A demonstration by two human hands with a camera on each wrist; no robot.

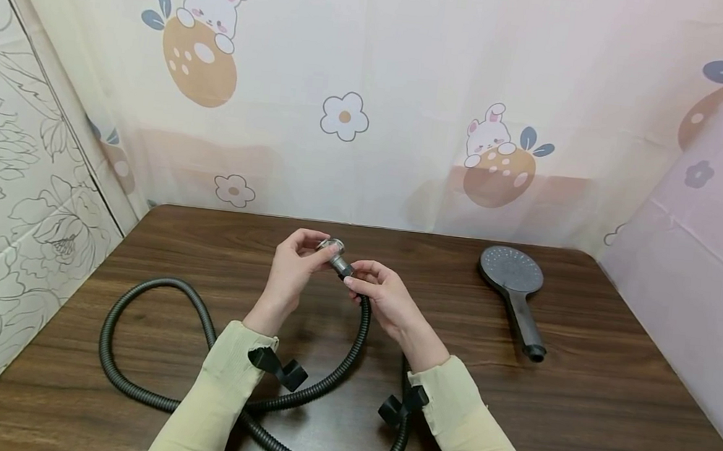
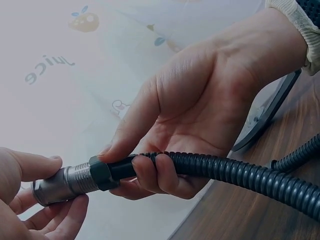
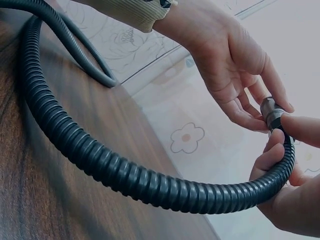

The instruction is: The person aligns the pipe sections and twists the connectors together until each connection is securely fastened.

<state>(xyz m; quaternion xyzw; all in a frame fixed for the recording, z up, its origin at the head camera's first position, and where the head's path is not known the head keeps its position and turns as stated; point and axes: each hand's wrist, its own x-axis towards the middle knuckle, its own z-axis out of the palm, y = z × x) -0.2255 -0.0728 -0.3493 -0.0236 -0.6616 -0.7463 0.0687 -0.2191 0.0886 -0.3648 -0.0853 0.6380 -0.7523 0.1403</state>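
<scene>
My left hand (image 1: 292, 266) pinches a silvery metal threaded fitting (image 2: 65, 185) between thumb and fingers. Against it sits the dark nut (image 2: 101, 173) at the end of a black ribbed shower hose (image 3: 135, 175). My right hand (image 1: 390, 301) grips that hose end just behind the nut, thumb on one side and fingers curled under. In the left wrist view some thread shows between fitting and nut. Both hands are raised above the table's far half. The hose hangs from them and loops over the table beneath my forearms.
A grey handheld shower head (image 1: 512, 273) lies on the right of the brown wooden table (image 1: 578, 421), its handle toward me. Patterned curtains (image 1: 378, 53) stand behind the table's far edge. Each sleeve carries a black wrist mount.
</scene>
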